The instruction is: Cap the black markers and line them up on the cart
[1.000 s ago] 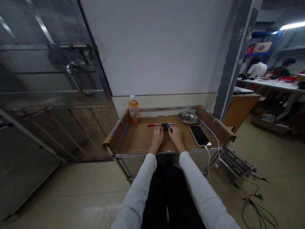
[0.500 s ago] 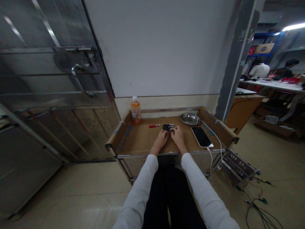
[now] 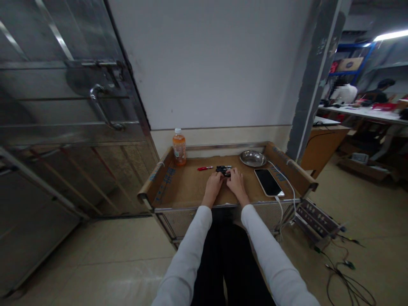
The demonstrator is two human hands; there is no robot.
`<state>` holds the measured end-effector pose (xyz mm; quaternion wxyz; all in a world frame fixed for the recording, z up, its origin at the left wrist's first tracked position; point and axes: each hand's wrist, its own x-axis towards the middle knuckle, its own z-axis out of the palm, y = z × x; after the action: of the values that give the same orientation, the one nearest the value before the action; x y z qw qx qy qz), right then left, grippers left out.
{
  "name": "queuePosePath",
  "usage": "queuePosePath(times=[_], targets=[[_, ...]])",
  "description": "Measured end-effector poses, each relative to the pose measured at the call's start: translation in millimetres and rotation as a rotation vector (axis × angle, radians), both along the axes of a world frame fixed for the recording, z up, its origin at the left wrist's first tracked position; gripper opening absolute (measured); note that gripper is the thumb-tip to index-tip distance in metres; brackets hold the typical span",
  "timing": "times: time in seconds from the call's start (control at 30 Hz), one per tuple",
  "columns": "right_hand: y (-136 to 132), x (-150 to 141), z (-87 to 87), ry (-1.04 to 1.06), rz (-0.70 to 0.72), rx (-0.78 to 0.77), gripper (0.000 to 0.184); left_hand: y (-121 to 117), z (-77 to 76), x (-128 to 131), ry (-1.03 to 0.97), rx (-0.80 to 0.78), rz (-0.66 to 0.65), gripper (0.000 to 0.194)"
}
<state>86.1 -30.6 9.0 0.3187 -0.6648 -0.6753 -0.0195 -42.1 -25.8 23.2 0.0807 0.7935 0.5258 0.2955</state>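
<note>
Several black pens (image 3: 223, 168) with silvery ends lie side by side on the cardboard-lined top of a small cart. At their near side, my left hand (image 3: 214, 185) has its fingers curled in on the closest black pen. From the other end, my right hand (image 3: 236, 181) pinches that same pen, its fingertips partly covering it. The two hands almost meet, and the fingers hide much of what is between them. A red pen (image 3: 205, 168) lies apart, just left of the black ones.
An orange drink bottle (image 3: 179, 148) stands at the back left corner. On the right are a shiny metal dish (image 3: 253, 158) and a phone (image 3: 268, 182) with a white cable (image 3: 289, 182). Raised cardboard sides (image 3: 158, 180) edge the cart. Two people sit working far right.
The view has turned slightly, so everything sits a little further left. Both hands stay at the black pens, with only small finger movement.
</note>
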Motion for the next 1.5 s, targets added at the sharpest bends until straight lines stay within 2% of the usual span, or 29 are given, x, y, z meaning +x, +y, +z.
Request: queuePosePath(times=[0.2, 0.37, 0.57, 0.67, 0.77, 0.83, 0.93, 1.13, 1.2, 1.27, 1.4, 1.5], targets=[[-2.6, 0.0, 2.4, 0.007, -0.114, -0.029, 0.024, -5.6, 9.2, 4.0, 0.176, -0.006, 0.131, 0.013], [-4.0, -1.3, 3.4, -0.011, -0.141, -0.037, 0.025, -1.4, 8.1, 7.8, 0.240, -0.024, 0.152, 0.014], [-4.2, -0.7, 5.0, 0.001, -0.117, -0.032, 0.029, 4.8, 2.6, 10.4, 0.141, 0.060, 0.168, 0.018], [-3.9, -0.1, 5.1, 0.015, -0.030, -0.024, 0.031, 7.3, -0.6, 8.6, 0.015, 0.149, 0.236, 0.022], [-2.9, -0.4, 3.9, 0.012, 0.095, -0.032, 0.035, 12.1, -4.0, 1.5, -0.080, 0.169, 0.349, 0.027], [-2.0, -0.7, 2.8, 0.014, 0.128, -0.041, 0.036, 17.4, -6.2, -6.7, -0.088, 0.173, 0.407, 0.035], [-1.2, -0.6, 1.8, 0.024, 0.132, -0.057, 0.037, 26.0, -8.0, -22.2, -0.085, 0.154, 0.427, 0.040], [-0.8, 0.1, 1.7, 0.038, 0.137, -0.058, 0.039, 30.7, -5.5, -53.4, 0.080, 0.096, 0.423, 0.031], [0.5, 0.2, 1.1, 0.055, 0.118, -0.026, 0.041, 29.5, -5.3, -61.9, 0.046, 0.087, 0.406, 0.028], [2.6, 0.0, -0.2, 0.085, 0.106, 0.027, 0.044, 28.7, -5.9, -67.9, -0.054, 0.074, 0.321, 0.024], [6.9, -1.0, -3.8, 0.164, 0.151, 0.144, 0.054, 28.9, -7.7, -66.6, -0.266, -0.003, -0.025, 0.020], [8.1, -1.6, -5.8, 0.207, 0.233, 0.151, 0.046, 29.8, -7.0, -54.2, -0.410, -0.059, -0.216, 0.023]])
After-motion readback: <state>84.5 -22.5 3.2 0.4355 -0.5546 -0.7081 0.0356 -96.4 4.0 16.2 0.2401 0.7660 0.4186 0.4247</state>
